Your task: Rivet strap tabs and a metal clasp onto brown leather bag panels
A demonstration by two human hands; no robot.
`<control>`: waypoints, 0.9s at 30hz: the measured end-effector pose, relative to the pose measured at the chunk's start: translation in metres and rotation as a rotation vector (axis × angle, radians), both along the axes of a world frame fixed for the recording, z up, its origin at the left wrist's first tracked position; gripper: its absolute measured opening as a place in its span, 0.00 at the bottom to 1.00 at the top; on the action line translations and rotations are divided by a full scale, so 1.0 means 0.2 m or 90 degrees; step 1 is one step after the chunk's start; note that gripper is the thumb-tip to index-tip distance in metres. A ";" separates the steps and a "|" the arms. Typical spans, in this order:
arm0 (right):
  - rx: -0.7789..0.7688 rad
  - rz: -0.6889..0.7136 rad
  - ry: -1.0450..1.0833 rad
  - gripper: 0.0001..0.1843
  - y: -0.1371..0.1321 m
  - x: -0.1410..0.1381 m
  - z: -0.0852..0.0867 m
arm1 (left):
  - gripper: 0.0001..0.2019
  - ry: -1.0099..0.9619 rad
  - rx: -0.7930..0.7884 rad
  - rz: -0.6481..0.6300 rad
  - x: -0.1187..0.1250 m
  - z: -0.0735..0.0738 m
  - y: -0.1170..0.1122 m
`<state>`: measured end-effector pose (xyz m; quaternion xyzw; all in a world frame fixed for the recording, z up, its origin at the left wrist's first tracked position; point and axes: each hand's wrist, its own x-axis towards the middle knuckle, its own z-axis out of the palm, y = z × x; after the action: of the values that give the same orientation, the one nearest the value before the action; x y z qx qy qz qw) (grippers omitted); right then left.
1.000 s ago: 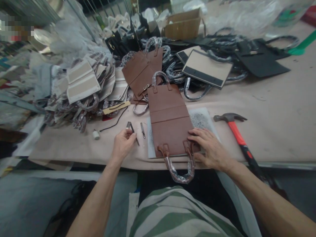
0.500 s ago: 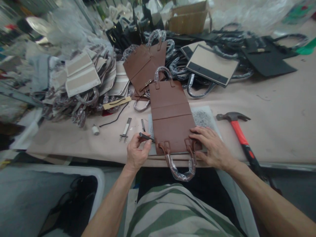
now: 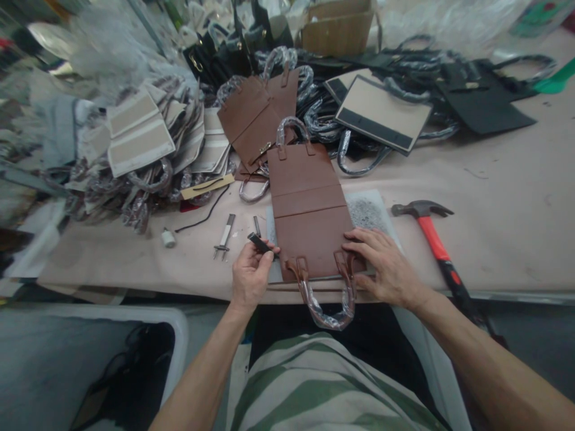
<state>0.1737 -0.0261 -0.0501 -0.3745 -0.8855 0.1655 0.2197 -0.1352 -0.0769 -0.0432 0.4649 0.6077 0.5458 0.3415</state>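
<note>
A brown leather bag panel (image 3: 309, 185) lies on a speckled pale slab (image 3: 366, 209), with plastic-wrapped handles at both ends. Its near handle (image 3: 330, 311) hangs over the table edge. My left hand (image 3: 252, 269) pinches a short dark metal punch (image 3: 259, 242) just beside the panel's left edge; the punch's lower end is hidden by the fingers. On the panel's lower right edge rests my right hand (image 3: 381, 263), fingers stretched out. A two-pronged metal tool (image 3: 224, 236) and a small metal rod (image 3: 257, 225) lie left of the panel.
To the right lies a claw hammer (image 3: 433, 239) with a red and black handle. Piled bag panels (image 3: 141, 131), more brown panels (image 3: 260, 117) and black ones (image 3: 483, 99) fill the back, near a cardboard box (image 3: 336, 30). A white bin (image 3: 179, 335) stands below left.
The punch has tilted in my left hand, its upper end shifting slightly left and up. My right hand stays on the panel. The whole view has shifted a little.
</note>
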 end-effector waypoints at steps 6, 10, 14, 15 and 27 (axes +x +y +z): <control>-0.003 -0.001 0.007 0.28 0.00 0.00 0.00 | 0.20 -0.057 0.009 -0.015 -0.04 -0.04 -0.03; 0.011 0.000 0.007 0.28 0.00 0.00 0.00 | 0.23 -0.058 -0.013 -0.028 -0.08 -0.06 -0.05; 0.009 0.000 0.002 0.28 0.00 0.00 0.00 | 0.19 -0.066 0.006 -0.018 -0.09 -0.04 -0.06; 0.009 -0.001 0.003 0.28 0.00 0.00 0.00 | 0.18 -0.075 0.013 -0.014 -0.08 -0.03 -0.06; 0.015 0.000 0.009 0.26 0.00 0.00 0.00 | 0.07 -0.088 -0.010 -0.192 0.22 0.00 0.00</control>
<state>0.1729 -0.0267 -0.0497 -0.3708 -0.8858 0.1574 0.2304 -0.0918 -0.0762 -0.0423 0.5093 0.5105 0.5142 0.4644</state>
